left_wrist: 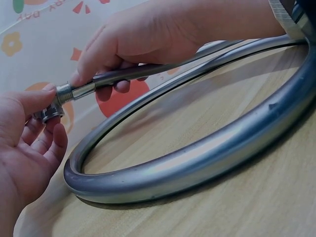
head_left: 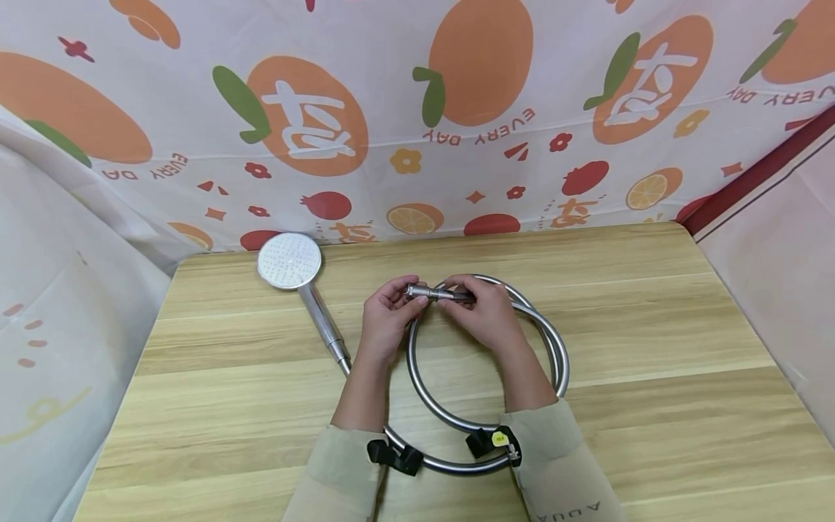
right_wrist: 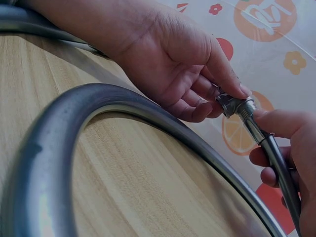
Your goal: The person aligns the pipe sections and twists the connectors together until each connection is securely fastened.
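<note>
Shower hose (left_wrist: 189, 174) coiled on counter (head_left: 652, 435), left hand (head_left: 385, 317) pinching its metal end fitting (head_left: 420, 291), right hand (head_left: 488, 313) gripping hose just beside, shower head (head_left: 290, 261) near far edge

On the printed cloth (head_left: 378, 43) at the far side, EVERY DAY (head_left: 479, 129) repeats upside down beneath big oranges (head_left: 480, 61). White characters (head_left: 313, 119) cross two of these, their reading uncertain. The right sleeve (head_left: 554, 464) bears partly legible letters (head_left: 567, 512); its yellow tag's (head_left: 500, 438) marks are too small.
</note>
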Motion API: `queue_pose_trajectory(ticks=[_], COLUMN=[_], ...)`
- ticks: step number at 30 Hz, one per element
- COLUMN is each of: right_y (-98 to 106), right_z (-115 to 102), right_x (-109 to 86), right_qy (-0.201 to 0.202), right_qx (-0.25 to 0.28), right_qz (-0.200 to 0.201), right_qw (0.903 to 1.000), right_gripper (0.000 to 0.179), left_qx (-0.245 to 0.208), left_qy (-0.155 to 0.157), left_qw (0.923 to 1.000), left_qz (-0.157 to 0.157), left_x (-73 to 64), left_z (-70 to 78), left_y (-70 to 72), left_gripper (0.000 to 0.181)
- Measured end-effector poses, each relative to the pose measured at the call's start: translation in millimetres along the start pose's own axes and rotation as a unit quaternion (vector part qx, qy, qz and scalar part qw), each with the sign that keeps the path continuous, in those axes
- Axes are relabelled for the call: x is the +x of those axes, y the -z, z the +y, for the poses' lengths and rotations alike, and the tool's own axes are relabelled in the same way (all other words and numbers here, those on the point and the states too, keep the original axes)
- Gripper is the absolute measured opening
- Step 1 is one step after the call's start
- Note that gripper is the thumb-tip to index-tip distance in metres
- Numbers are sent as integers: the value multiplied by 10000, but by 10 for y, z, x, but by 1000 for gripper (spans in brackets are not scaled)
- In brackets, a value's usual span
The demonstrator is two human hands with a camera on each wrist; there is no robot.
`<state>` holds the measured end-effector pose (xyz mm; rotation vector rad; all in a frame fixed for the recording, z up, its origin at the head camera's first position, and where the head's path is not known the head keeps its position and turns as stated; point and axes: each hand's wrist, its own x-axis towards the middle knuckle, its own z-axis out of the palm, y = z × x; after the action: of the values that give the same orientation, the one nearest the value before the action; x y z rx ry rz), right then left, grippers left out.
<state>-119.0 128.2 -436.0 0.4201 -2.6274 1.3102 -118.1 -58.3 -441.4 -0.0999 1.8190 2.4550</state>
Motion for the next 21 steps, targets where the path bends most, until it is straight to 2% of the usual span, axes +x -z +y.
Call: queue_pose_trajectory(ticks=[3,11,18,21], right_y=[-4,-12,-14,-11], right_z=[3,7,13,9], right_x=[-1,-3,-1,-2], right_qy=[-36,-68,-94,-108], right_qx=[117,183,111,135], right_qz=[-16,-49,-25,-50], right_qw=[9999,9998,9999,9998], right_gripper=[32,19,29,25], left_qx=[-12,34,46,29], left_qy=[-4,-27,-17,-9], left_qw=[10000,10000,10000,10000], left_qz=[11,19,21,31], left_x=[2,-1,0,2], left_z=[-4,-11,-10,-13], left_y=[3,10,8,7], left_gripper=[40,38,38,38])
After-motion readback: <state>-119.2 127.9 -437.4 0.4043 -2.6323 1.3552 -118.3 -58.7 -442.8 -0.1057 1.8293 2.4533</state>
